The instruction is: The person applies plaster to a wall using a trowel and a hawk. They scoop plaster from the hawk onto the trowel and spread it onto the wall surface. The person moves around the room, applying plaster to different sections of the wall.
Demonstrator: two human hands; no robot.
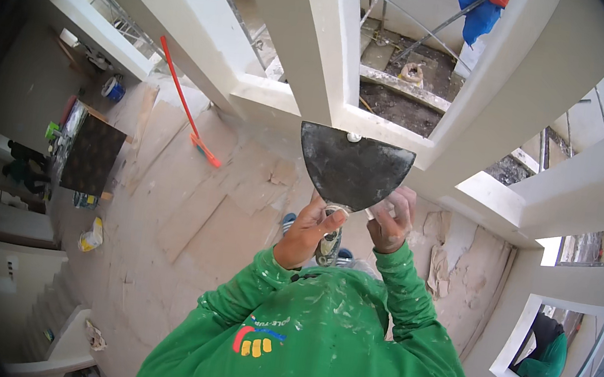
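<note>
My left hand [303, 235] is closed round the handle of a wide putty knife [355, 171], thumb lying across the base of the blade. The dark, fan-shaped blade points away from me, and a small dab of white paste clings to the middle of its far edge. Close by the blade's right side is my right hand [392, 222], its fingers curled in and dusted white. A pale edge shows at those fingertips, too small to name. Both green sleeves carry white smears.
White window frames and pillars [400, 144] run ahead and to the right. A red pole-like tool [182, 97] leans on the left. Farther left stand a dark-topped table [93, 154], a bucket [113, 88] and a yellow-and-white bag [92, 234]. Another person [545, 354] shows through the right opening.
</note>
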